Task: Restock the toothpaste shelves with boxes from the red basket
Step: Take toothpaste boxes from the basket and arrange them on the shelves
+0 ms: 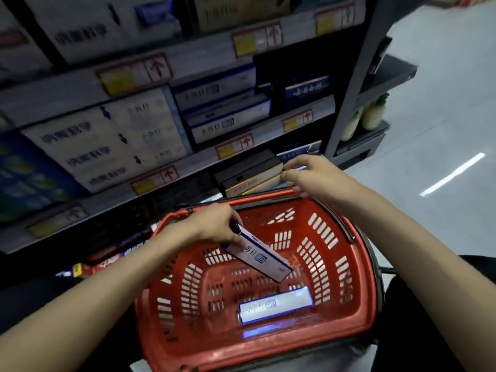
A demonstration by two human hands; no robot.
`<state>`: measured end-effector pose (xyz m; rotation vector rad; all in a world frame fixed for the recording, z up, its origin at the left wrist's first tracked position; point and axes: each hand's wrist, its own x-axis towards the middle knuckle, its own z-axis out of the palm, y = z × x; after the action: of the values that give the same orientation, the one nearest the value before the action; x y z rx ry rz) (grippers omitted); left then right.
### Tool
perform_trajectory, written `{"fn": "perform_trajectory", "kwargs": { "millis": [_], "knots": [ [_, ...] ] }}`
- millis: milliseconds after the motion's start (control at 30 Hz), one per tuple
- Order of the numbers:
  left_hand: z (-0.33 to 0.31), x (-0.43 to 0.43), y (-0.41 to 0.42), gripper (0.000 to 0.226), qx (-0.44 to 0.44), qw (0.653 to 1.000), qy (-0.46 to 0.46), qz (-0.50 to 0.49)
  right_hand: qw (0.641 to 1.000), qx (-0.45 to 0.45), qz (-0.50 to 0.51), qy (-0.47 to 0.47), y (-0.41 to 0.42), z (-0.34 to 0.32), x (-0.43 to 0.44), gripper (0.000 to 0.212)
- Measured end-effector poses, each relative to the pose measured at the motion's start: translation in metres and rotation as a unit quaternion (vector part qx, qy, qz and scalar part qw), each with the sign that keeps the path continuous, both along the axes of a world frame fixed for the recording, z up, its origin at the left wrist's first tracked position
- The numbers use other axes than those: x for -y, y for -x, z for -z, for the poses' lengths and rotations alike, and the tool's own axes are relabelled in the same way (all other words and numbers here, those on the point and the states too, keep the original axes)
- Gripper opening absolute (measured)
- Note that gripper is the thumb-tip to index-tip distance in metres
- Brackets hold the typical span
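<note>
**A:** Red basket [361,299] is closest, 1 box [276,307] flat inside at 6 o'clock. Left hand [212,224]?
**B:** Pinching a 2nd box [260,257] by its upper end. It slants down from the hand, 10-to-4 o'clock. Right hand [308,175] is at the shelf [188,167], can't tell its grip.

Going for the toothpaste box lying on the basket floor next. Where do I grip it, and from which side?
Come down from above and pinch the toothpaste box across its long edges near mid-length. It lies flat, broad face up, and the red basket walls likely block a side approach.
</note>
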<state>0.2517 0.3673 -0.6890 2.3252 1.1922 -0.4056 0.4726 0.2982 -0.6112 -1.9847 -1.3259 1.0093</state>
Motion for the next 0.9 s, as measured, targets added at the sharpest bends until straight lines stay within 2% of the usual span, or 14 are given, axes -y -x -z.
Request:
{"fn": "perform_trajectory", "kwargs": {
  "millis": [67,133,200,267,300,367,433,533,733,900],
  "knots": [
    [-0.04,0.002,0.015,0.045,0.086,0.995,-0.001,-0.058,0.999,0.02,0.031,-0.026,-0.008,-0.007,0.003,0.03],
    [-0.07,0.008,0.033,0.035,0.218,0.964,0.037,-0.144,0.997,0.024,0.061,-0.052,-0.015,-0.011,0.006,0.037],
    [-0.086,0.019,0.049,0.029,0.361,0.894,0.106,-0.242,0.994,0.008,0.09,-0.067,-0.018,-0.013,0.01,0.056],
    [-0.092,0.026,0.055,0.031,0.464,0.814,0.146,-0.317,0.991,-0.019,0.117,-0.066,-0.017,-0.015,0.01,0.076],
    [-0.092,0.029,0.056,0.033,0.501,0.78,0.155,-0.341,0.989,-0.045,0.126,-0.06,-0.016,-0.014,0.01,0.079],
    [-0.094,0.028,0.054,0.04,0.561,0.718,0.174,-0.373,0.981,-0.122,0.138,-0.055,-0.013,-0.017,0.008,0.068],
    [-0.094,0.025,0.054,0.047,0.595,0.676,0.187,-0.391,0.964,-0.201,0.158,-0.069,-0.007,-0.02,0.006,0.057],
    [-0.091,0.02,0.055,0.047,0.619,0.644,0.193,-0.405,0.946,-0.243,0.188,-0.106,0.0,-0.019,0.003,0.042],
    [-0.084,0.011,0.051,0.051,0.642,0.614,0.149,-0.435,0.942,-0.237,0.197,-0.131,0.009,-0.013,-0.007,0.036],
    [-0.082,0.013,0.045,0.038,0.629,0.628,0.1,-0.448,0.932,-0.242,0.229,-0.142,0.012,-0.009,-0.021,0.038]
  ]
}}
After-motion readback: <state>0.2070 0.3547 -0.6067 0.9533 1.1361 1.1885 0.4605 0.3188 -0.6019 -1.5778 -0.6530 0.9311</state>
